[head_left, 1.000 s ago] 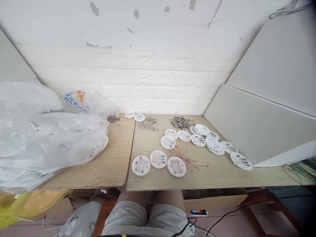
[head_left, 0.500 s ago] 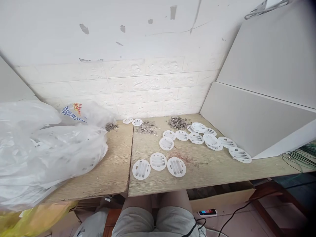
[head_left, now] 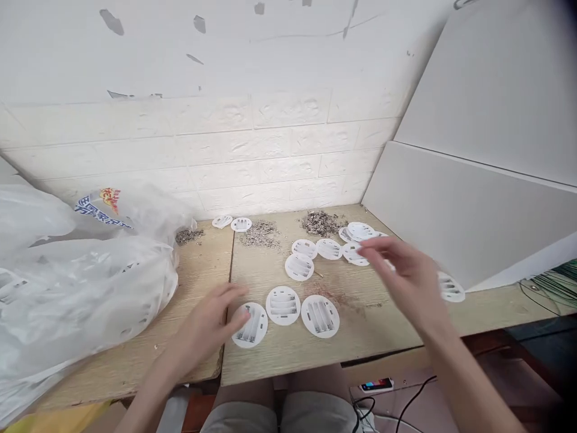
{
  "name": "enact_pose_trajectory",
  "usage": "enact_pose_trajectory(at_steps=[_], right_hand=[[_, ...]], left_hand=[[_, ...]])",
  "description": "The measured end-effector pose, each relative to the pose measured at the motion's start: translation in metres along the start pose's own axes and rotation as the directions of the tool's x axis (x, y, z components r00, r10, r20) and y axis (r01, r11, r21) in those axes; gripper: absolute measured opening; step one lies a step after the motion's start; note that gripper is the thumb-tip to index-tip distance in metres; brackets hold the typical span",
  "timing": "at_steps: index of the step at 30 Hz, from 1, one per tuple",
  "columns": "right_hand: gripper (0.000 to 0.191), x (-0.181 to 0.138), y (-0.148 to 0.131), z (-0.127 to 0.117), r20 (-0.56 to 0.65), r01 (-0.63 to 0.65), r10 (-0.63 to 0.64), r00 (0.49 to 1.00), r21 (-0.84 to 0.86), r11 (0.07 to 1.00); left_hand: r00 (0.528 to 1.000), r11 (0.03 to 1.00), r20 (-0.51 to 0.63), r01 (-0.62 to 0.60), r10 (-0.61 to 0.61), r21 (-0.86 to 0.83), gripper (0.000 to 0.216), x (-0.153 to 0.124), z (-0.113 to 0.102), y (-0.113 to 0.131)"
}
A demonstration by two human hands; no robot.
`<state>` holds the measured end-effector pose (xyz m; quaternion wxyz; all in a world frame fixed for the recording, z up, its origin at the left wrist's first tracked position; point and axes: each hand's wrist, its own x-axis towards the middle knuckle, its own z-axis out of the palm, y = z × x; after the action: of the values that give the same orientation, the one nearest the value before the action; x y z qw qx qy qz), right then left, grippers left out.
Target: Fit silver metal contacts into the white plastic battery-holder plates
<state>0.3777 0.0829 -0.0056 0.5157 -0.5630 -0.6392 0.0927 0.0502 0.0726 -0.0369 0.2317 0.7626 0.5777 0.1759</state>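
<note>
Three white round battery-holder discs lie in a row near the front of the wooden table [head_left: 396, 328]. My left hand [head_left: 211, 322] rests on the leftmost disc [head_left: 250, 325], fingers loosely spread with the thumb on the disc's edge. Beside it lie the middle disc [head_left: 283, 305] and the right disc [head_left: 320, 315]. My right hand [head_left: 408, 276] hovers blurred over a cluster of more white discs [head_left: 356, 240] at the back right, fingers extended and apart, holding nothing that I can see.
A large clear plastic bag [head_left: 76, 288] of white parts fills the left of the table. Piles of small metal pieces [head_left: 321, 221] lie by the white brick wall. A grey board [head_left: 469, 204] leans at the right. A phone [head_left: 377, 385] and cables lie on the floor.
Both hands have come into view from below: the left onto the leftmost front disc, the right over the cluster at the back right. The camera has shifted slightly left.
</note>
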Motion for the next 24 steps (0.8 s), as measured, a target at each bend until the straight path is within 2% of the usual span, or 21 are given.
enact_pose_trajectory(at_steps=[3, 5, 8, 10, 13, 16, 17, 19, 20, 22, 24], right_hand=[[0.016, 0.036, 0.022, 0.038, 0.164, 0.004, 0.005, 0.986, -0.055, 0.998], [0.019, 0.062, 0.038, 0.061, 0.230, 0.060, -0.018, 0.973, -0.181, 0.982], [0.024, 0.093, 0.058, 0.084, 0.371, 0.127, 0.058, 0.927, -0.456, 0.881], [0.024, 0.105, 0.067, 0.093, 0.443, 0.196, 0.078, 0.893, -0.539, 0.819], [0.024, 0.113, 0.073, 0.102, 0.519, 0.283, 0.048, 0.853, -0.539, 0.793], [0.023, 0.115, 0.075, 0.108, 0.564, 0.281, 0.082, 0.822, -0.527, 0.802], [0.024, 0.116, 0.075, 0.109, 0.572, 0.270, 0.096, 0.815, -0.521, 0.810], [0.028, 0.117, 0.077, 0.111, 0.584, 0.250, 0.111, 0.804, -0.503, 0.828], [0.030, 0.117, 0.078, 0.110, 0.586, 0.244, 0.109, 0.803, -0.490, 0.837], [0.030, 0.118, 0.080, 0.108, 0.567, 0.224, 0.086, 0.820, -0.455, 0.862], [0.028, 0.118, 0.078, 0.103, 0.514, 0.174, 0.052, 0.856, -0.382, 0.908]], left_hand=[[0.997, 0.998, 0.067, -0.021, 0.025, -0.063, 0.028, 0.004, 0.006, 0.000], [0.998, 0.995, 0.069, -0.008, 0.015, -0.104, 0.020, 0.005, 0.010, -0.001], [0.998, 0.979, 0.047, 0.047, -0.038, -0.198, 0.017, 0.005, 0.013, -0.004], [0.991, 0.938, 0.093, 0.120, -0.095, -0.325, 0.020, 0.003, 0.011, -0.007], [0.973, 0.812, 0.170, 0.226, -0.157, -0.539, 0.026, -0.002, 0.004, -0.013], [0.959, 0.676, 0.168, 0.280, -0.228, -0.682, 0.028, -0.005, -0.006, -0.015], [0.950, 0.624, 0.130, 0.285, -0.282, -0.728, 0.028, -0.004, -0.009, -0.013], [0.903, 0.510, 0.021, 0.262, -0.430, -0.819, 0.032, 0.002, -0.016, -0.005], [0.872, 0.451, -0.005, 0.248, -0.490, -0.857, 0.035, 0.007, -0.019, 0.001], [0.819, 0.333, 0.017, 0.252, -0.574, -0.909, 0.039, 0.022, -0.024, 0.013], [0.815, 0.291, 0.039, 0.250, -0.578, -0.924, 0.039, 0.041, -0.026, 0.023]])
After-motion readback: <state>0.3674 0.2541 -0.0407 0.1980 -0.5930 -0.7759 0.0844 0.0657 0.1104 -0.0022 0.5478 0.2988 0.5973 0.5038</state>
